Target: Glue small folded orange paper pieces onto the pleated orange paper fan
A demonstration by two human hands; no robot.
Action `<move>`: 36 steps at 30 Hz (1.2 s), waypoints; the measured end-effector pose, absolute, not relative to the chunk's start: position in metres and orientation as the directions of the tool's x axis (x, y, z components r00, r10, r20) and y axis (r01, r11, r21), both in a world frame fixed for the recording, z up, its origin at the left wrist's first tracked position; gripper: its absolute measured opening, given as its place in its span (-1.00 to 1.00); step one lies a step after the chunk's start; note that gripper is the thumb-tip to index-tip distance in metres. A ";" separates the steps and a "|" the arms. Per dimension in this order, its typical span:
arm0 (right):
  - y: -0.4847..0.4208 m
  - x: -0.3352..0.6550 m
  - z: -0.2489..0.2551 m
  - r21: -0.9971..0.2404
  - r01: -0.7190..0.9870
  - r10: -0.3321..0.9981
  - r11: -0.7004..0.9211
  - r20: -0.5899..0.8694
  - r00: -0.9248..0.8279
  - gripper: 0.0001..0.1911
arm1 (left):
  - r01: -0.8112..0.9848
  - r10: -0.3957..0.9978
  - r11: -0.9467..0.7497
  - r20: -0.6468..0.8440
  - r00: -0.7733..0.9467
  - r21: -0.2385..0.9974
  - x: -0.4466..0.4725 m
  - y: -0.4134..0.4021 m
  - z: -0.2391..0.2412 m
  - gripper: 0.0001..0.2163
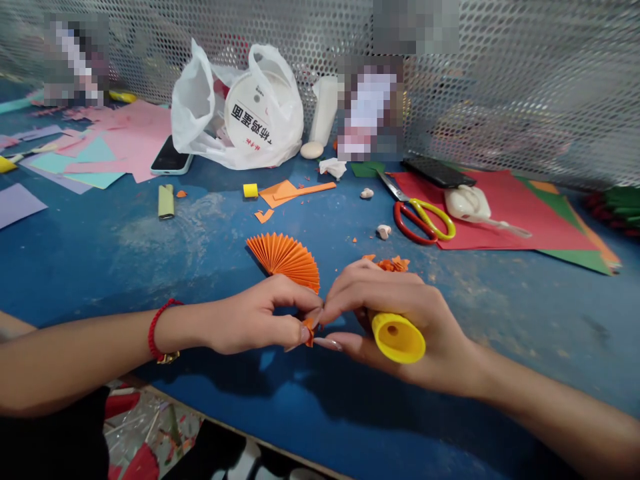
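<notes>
My left hand [255, 317] pinches the folded base of an orange pleated paper fan [286, 259], which spreads out above my fingers over the blue table [150, 253]. My right hand [395, 313] meets it at the same spot; thumb and forefinger pinch the fan's base while the other fingers curl around a yellow glue stick [398, 338] lying in the palm, its end facing me. A red bead bracelet [156, 330] sits on my left wrist. Small orange paper scraps [393, 264] lie just behind my right hand.
Red-and-yellow scissors [423, 219], a black phone [437, 172] and a white glue gun [467, 203] rest on red and green paper sheets at right. A white plastic bag [240, 110], another phone [170, 160], a lighter [166, 201], orange offcuts [285, 192] and pink and teal sheets [100, 150] lie behind.
</notes>
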State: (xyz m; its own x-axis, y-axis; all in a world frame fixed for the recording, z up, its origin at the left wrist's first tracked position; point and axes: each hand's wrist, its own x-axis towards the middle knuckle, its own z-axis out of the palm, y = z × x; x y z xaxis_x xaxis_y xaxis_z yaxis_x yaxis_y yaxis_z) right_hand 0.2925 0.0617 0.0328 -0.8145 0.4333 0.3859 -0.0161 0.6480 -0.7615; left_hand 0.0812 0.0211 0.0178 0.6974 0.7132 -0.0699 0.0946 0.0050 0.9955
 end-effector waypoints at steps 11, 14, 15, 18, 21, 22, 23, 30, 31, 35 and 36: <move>0.065 0.295 0.035 -0.617 -0.027 0.314 0.787 0.437 -0.843 -0.88 | 0.127 0.707 -0.047 -0.057 0.705 0.991 0.079 0.021 0.016 -0.81; 0.065 0.295 0.036 -0.645 -0.026 0.326 0.764 0.421 -0.846 -0.87 | 0.115 0.706 -0.054 -0.044 0.706 0.992 0.080 0.021 0.017 -0.80; 0.065 0.295 0.036 -0.659 -0.025 0.338 0.752 0.418 -0.843 -0.87 | 0.112 0.709 -0.054 -0.041 0.704 0.992 0.081 0.021 0.018 -0.80; 0.064 0.295 0.036 -0.697 0.013 0.409 0.717 0.404 -0.818 -0.84 | 0.105 0.729 -0.048 -0.037 0.684 0.993 0.081 0.020 0.019 -0.80; 0.063 0.296 0.035 -0.719 0.068 0.487 0.691 0.395 -0.779 -0.75 | 0.096 0.753 -0.042 -0.032 0.658 0.994 0.081 0.019 0.019 -0.78; 0.063 0.296 0.034 -0.720 0.072 0.497 0.690 0.399 -0.771 -0.72 | 0.093 0.758 -0.038 -0.032 0.651 0.995 0.081 0.019 0.019 -0.77; 0.063 0.296 0.034 -0.717 0.064 0.492 0.694 0.408 -0.769 -0.71 | 0.089 0.762 -0.034 -0.031 0.647 0.995 0.081 0.019 0.019 -0.77; 0.065 0.296 0.035 -0.651 -0.020 0.361 0.759 0.447 -0.818 -0.84 | 0.067 0.765 0.033 -0.068 0.640 0.997 0.081 0.019 0.021 -0.81; 0.065 0.296 0.036 -0.649 -0.014 0.362 0.760 0.442 -0.821 -0.86 | 0.059 0.764 0.039 -0.068 0.642 0.997 0.082 0.019 0.021 -0.81; 0.066 0.298 0.039 -0.657 -0.020 0.360 0.753 0.437 -0.824 -0.82 | 0.029 0.767 0.049 -0.057 0.640 0.998 0.082 0.020 0.021 -0.81; 0.066 0.298 0.040 -0.659 -0.031 0.355 0.751 0.444 -0.823 -0.79 | 0.027 0.770 0.054 -0.059 0.635 0.998 0.082 0.020 0.022 -0.81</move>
State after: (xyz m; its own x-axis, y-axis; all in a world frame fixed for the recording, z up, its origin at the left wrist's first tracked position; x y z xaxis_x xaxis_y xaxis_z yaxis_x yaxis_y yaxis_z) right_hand 0.2982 0.0662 0.0397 -0.8230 0.3550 0.4436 -0.0313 0.7513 -0.6593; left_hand 0.0823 0.0200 0.0215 0.6353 0.7700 -0.0592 0.0273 0.0542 0.9982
